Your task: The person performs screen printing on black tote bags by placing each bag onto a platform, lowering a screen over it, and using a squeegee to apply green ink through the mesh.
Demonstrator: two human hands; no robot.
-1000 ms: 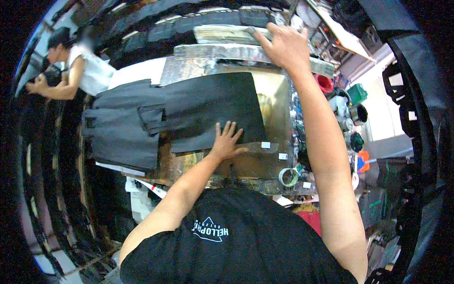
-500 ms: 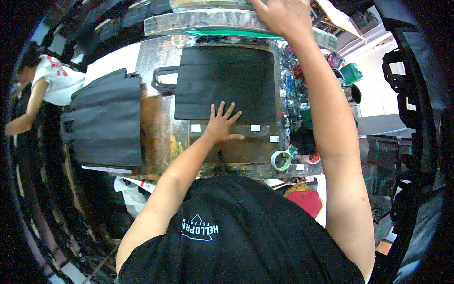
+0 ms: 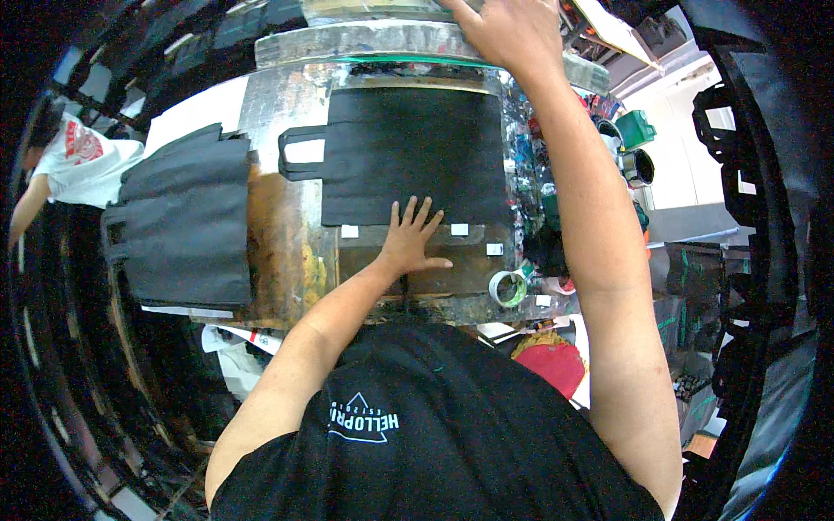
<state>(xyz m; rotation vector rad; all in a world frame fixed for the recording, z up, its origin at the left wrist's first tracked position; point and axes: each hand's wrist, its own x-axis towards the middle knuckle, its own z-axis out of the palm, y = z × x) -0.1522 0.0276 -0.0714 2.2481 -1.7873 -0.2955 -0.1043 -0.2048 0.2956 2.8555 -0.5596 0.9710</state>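
A black tote bag (image 3: 413,143) lies flat on the work board, its handle (image 3: 300,154) sticking out to the left. My left hand (image 3: 413,239) rests with fingers spread, the fingertips on the bag's near edge and the palm over the brown board (image 3: 443,280). At the far side, a paint-stained frame bar (image 3: 365,41) crosses above the bag, with a thin green strip (image 3: 400,61) under it. My right hand (image 3: 517,35) reaches over this bar. Its fingers run out at the picture's upper edge, so whether they grip the bar is hidden.
A stack of black bags (image 3: 187,221) lies to the left. Beyond it stands a person in a white shirt (image 3: 87,156). A tape roll (image 3: 507,288) and small white squares (image 3: 460,229) sit on the board. At right are a green container (image 3: 638,128) and a dark can (image 3: 638,168).
The green strip under the frame bar looks narrower. My left hand stays spread at the bag's near edge. The person at left has shifted, and the whole view has moved slightly.
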